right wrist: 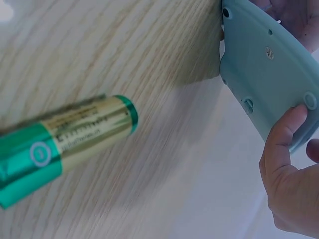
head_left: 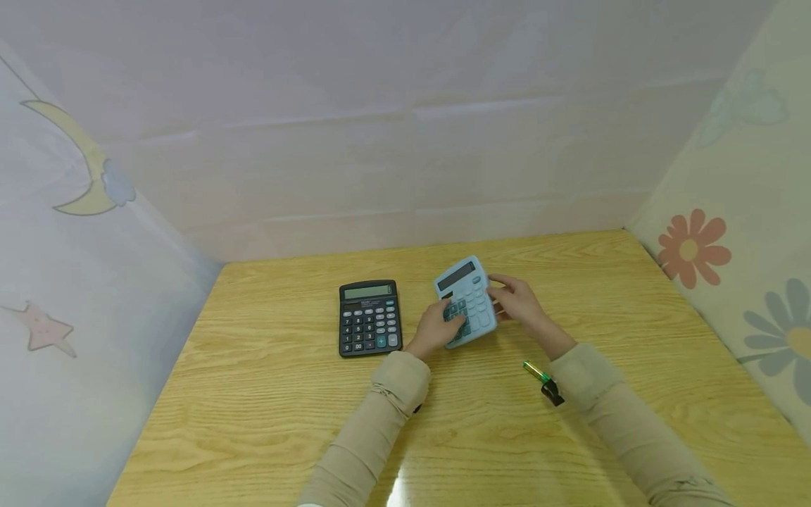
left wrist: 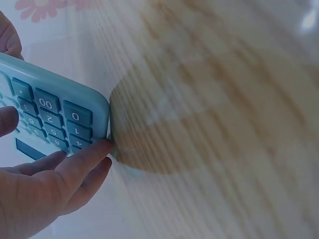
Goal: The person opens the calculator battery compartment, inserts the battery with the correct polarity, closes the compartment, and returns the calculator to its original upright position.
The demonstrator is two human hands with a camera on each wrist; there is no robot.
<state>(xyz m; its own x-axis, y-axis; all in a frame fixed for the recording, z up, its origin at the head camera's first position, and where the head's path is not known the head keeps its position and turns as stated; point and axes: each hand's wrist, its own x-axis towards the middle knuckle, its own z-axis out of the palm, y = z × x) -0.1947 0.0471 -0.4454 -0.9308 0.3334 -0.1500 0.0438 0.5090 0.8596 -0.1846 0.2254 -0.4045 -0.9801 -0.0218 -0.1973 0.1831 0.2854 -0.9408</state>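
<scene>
A light blue calculator [head_left: 465, 296] is tilted, its right side raised and a lower corner down at the table. My left hand [head_left: 437, 327] grips its left side; in the left wrist view the thumb [left wrist: 7, 121] lies over the keys and the fingers [left wrist: 84, 162] along the edge. My right hand [head_left: 516, 303] holds the raised right side, with the index finger [right wrist: 281, 134] against the back [right wrist: 271, 74] near a round foot. A green and gold battery [right wrist: 75, 142] lies on the table below my right hand.
A black calculator [head_left: 370, 318] lies face up to the left of my left hand, 0 on its display. The wooden table [head_left: 253, 422] meets a pale wall cloth [head_left: 317, 176] at the back. Small black pieces [head_left: 551, 392] show beside both sleeves.
</scene>
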